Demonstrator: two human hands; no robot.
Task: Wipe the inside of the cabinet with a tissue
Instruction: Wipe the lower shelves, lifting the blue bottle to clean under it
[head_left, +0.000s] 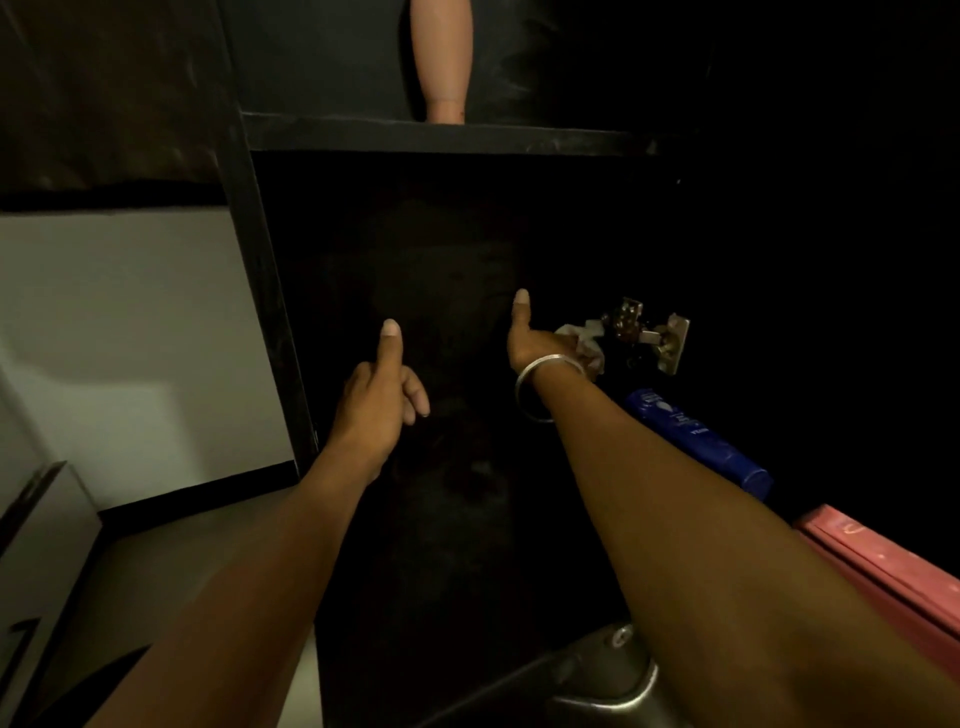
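The dark cabinet stands open in front of me, its inside almost black. My right hand, with a silver bangle on the wrist, reaches into it with the thumb raised and grips a crumpled white tissue against the right inner side, next to a metal hinge. My left hand hovers inside the opening at centre left, thumb up, fingers loosely curled and holding nothing.
A blue tube lies at the cabinet's right, below the hinge. A pink object sits at the lower right. A beige bottle-like shape stands on the shelf above. White wall at left; a metal sink edge below.
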